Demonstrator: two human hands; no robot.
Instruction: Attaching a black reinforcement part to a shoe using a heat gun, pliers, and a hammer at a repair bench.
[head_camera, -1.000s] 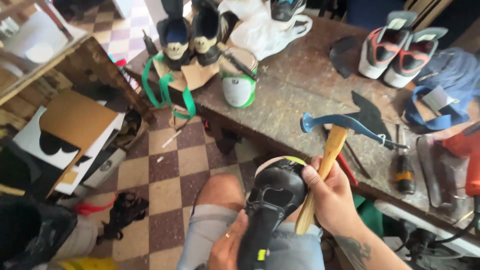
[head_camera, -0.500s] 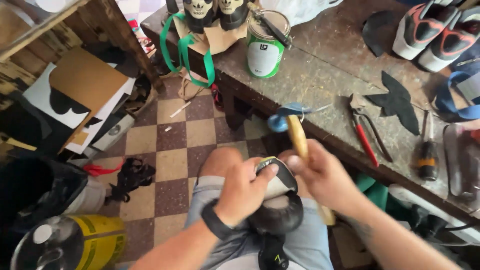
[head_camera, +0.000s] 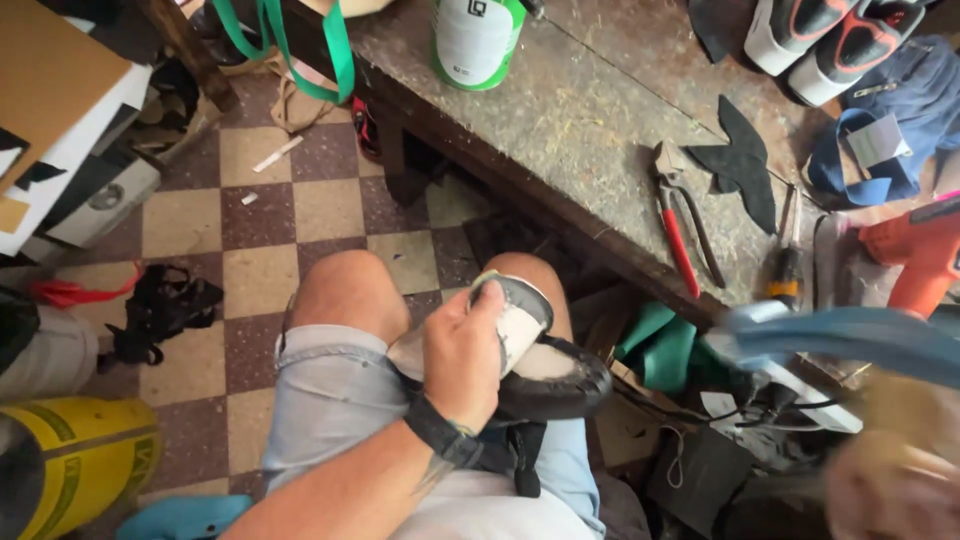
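Workbench nearer; hammer (head_camera: 850, 335) now raised.

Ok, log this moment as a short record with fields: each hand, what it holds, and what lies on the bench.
left hand: pressed on the pale sole of a black shoe lying upside down on the lap
right hand: blurred at lower right, raised with a blue-headed hammer
workbench: red-handled pliers, black cut-out piece, screwdriver, orange power tool, pair of sneakers, white-and-green container
floor: checkered tiles, yellow can
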